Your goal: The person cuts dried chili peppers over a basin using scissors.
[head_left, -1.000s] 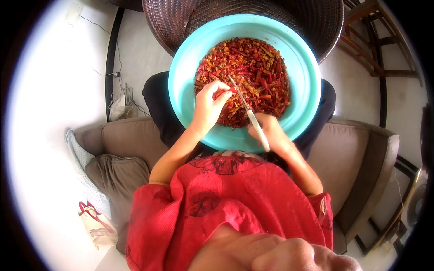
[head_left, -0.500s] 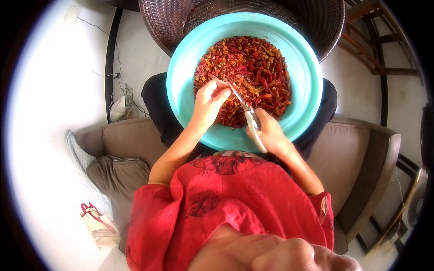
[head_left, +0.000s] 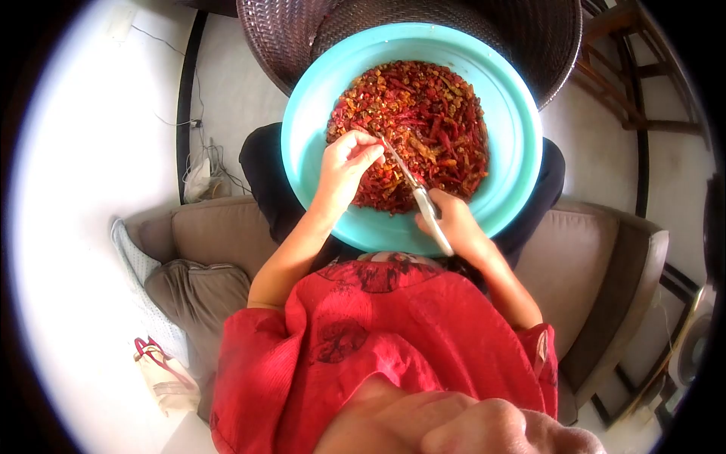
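A turquoise basin (head_left: 516, 155) rests on my lap, its bottom covered with dried red chilies (head_left: 431, 113), some whole and some in small pieces. Over its left part, my left hand (head_left: 342, 172) is closed in a pinch on a small red chili (head_left: 380, 141), mostly hidden by the fingers. My right hand (head_left: 456, 225) is wrapped round the pale handles of a pair of scissors (head_left: 428, 212). The metal blades point up and left, with their tips right by the left fingertips, and look closed together.
A dark woven basket (head_left: 280, 45) stands just beyond the basin. I sit on a beige sofa (head_left: 582, 257), with a brown cushion (head_left: 195, 291) to the left. A wooden chair (head_left: 643, 72) is at upper right; cables (head_left: 215, 163) lie on the floor at left.
The scissors' handles have come together and the blades have closed. My left hand has shifted slightly left, staying beside the blade tips.
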`<state>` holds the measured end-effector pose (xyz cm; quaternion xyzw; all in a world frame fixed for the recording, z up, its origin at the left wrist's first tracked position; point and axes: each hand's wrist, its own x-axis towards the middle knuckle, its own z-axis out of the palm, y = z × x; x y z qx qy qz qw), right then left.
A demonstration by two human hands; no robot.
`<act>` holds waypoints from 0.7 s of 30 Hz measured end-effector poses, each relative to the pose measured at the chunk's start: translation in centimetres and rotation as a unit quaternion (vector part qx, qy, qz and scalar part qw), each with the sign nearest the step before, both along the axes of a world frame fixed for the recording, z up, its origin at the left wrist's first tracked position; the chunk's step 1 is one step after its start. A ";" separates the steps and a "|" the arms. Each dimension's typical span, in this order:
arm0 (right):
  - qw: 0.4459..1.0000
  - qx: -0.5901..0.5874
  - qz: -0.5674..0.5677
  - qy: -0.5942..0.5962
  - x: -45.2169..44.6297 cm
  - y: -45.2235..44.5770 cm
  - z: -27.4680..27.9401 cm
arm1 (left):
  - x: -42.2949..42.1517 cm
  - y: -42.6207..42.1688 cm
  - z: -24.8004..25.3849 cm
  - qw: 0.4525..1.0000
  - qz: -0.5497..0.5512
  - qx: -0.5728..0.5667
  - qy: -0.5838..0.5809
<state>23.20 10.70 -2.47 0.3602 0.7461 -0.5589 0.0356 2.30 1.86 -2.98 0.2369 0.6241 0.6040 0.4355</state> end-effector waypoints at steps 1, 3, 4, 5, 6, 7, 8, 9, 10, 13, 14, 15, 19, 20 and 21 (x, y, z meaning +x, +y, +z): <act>1.000 -0.009 0.005 0.008 0.3 0.2 -0.1 | 0.1 0.1 0.2 0.999 0.019 0.005 -0.029; 1.000 -0.019 0.009 0.016 0.5 0.4 0.2 | 0.0 0.2 0.2 0.997 0.021 -0.001 -0.073; 0.999 -0.033 0.027 0.012 0.5 0.6 0.9 | 0.0 0.2 0.2 0.993 0.023 -0.006 -0.117; 0.998 -0.047 0.046 0.009 0.5 0.6 1.2 | -0.1 0.2 -0.1 0.993 0.021 -0.007 -0.117; 0.998 -0.047 0.044 0.009 0.4 0.5 1.1 | -0.2 0.2 -0.4 0.990 -0.002 0.015 -0.139; 0.998 -0.037 0.040 0.018 0.3 0.4 1.0 | -0.3 0.3 -0.6 0.986 -0.025 0.038 -0.161; 0.999 -0.028 0.037 0.026 0.2 0.3 1.0 | -0.3 0.3 -0.8 0.986 -0.025 0.037 -0.161; 0.999 -0.029 0.037 0.026 0.0 0.3 1.0 | -0.3 0.3 -0.6 0.986 -0.049 0.036 -0.153; 0.999 -0.030 0.026 0.020 -0.1 0.2 1.1 | -0.3 0.3 -0.5 0.986 -0.073 0.034 -0.145; 1.000 -0.016 0.004 0.012 -0.4 -0.2 0.8 | 0.1 0.4 -0.6 0.994 -0.063 0.024 -0.080; 1.000 0.000 -0.007 0.012 -0.4 -0.3 0.5 | 0.4 0.3 -0.5 0.994 -0.063 0.024 -0.081; 1.000 0.000 -0.007 0.012 -0.4 -0.4 0.2 | 0.8 0.1 -0.4 0.999 -0.049 0.008 0.020; 0.999 0.021 -0.031 0.031 -0.1 -0.6 -0.5 | 1.0 -0.6 -0.6 0.929 -0.036 -0.047 0.366; 0.999 0.008 -0.021 0.024 0.0 -0.6 -0.6 | 0.8 -0.7 -1.0 0.935 -0.030 -0.049 0.350; 0.999 0.008 -0.021 0.024 0.1 -0.5 -0.6 | 0.8 -0.6 -0.9 0.935 -0.030 -0.049 0.350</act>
